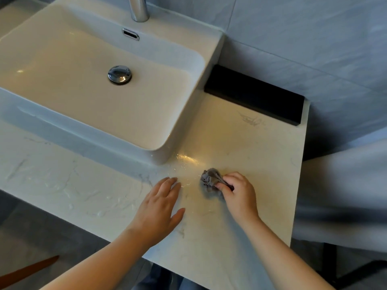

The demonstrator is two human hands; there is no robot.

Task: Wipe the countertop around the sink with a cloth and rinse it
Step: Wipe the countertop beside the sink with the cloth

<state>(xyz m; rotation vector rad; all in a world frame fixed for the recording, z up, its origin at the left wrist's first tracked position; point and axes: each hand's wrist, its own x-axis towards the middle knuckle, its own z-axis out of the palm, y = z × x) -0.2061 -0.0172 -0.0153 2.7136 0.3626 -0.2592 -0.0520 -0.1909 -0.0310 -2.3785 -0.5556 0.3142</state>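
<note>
A white rectangular sink (182, 143) stands on a pale marble countertop (251, 147). My right hand (238, 191) grips a small crumpled grey cloth (210, 178) and holds it against the counter just right of the sink's front corner. My left hand (161, 208) lies flat on the counter with straight fingers, a little left of the cloth. Wet streaks shine on the counter near the sink corner and along the front left. A chrome tap (139, 9) rises behind the basin, and a chrome drain plug (119, 74) sits in its middle.
A black rectangular block (255, 95) lies along the wall at the back right of the counter. Grey tiled wall (314, 38) stands behind. The counter's right edge drops off near a pale surface (345, 195). A brown wooden piece (27, 271) shows low at the left.
</note>
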